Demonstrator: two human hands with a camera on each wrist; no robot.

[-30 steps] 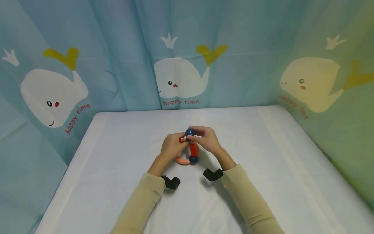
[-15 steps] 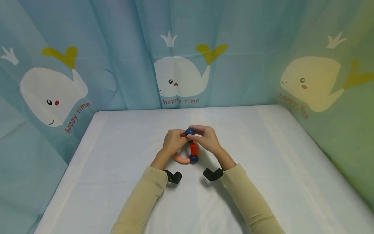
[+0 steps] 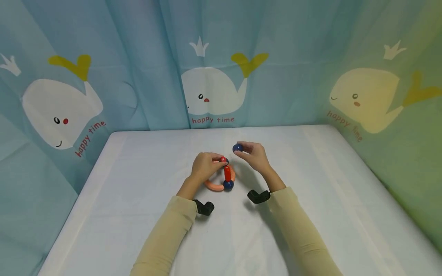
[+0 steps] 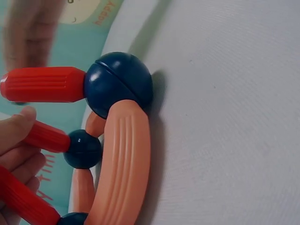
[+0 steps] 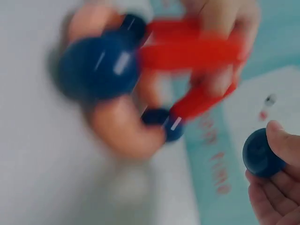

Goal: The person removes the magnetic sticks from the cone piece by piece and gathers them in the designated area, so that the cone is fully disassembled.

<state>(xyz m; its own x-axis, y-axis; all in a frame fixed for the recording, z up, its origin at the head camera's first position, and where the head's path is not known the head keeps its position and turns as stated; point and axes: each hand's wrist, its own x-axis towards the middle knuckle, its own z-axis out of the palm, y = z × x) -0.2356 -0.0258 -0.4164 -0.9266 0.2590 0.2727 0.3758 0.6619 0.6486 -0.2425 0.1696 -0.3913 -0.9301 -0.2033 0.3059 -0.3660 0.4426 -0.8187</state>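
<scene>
On the table stands a magnetic building-stick frame: orange curved sticks (image 4: 124, 164) joined by blue balls (image 4: 118, 84), with red sticks (image 4: 44, 84) rising from the balls. My left hand (image 3: 204, 167) grips red sticks at the frame's upper part; in the left wrist view its thumb lies against the middle red stick (image 4: 47, 137). Up and to the right, apart from the frame, my right hand (image 3: 256, 156) pinches a loose blue ball (image 3: 237, 147) between thumb and fingers. That view from the right wrist has the frame blurred, but the held ball (image 5: 262, 153) shows clearly.
A white-covered table (image 3: 138, 172) lies under the work, backed by a blue curtain (image 3: 145, 76) with printed whales. Black wrist cameras (image 3: 205, 208) are strapped near both sleeves.
My right hand has lifted the blue ball off the top of the frame and moved it up and right. The left hand shifted slightly and keeps its hold on the red sticks.
</scene>
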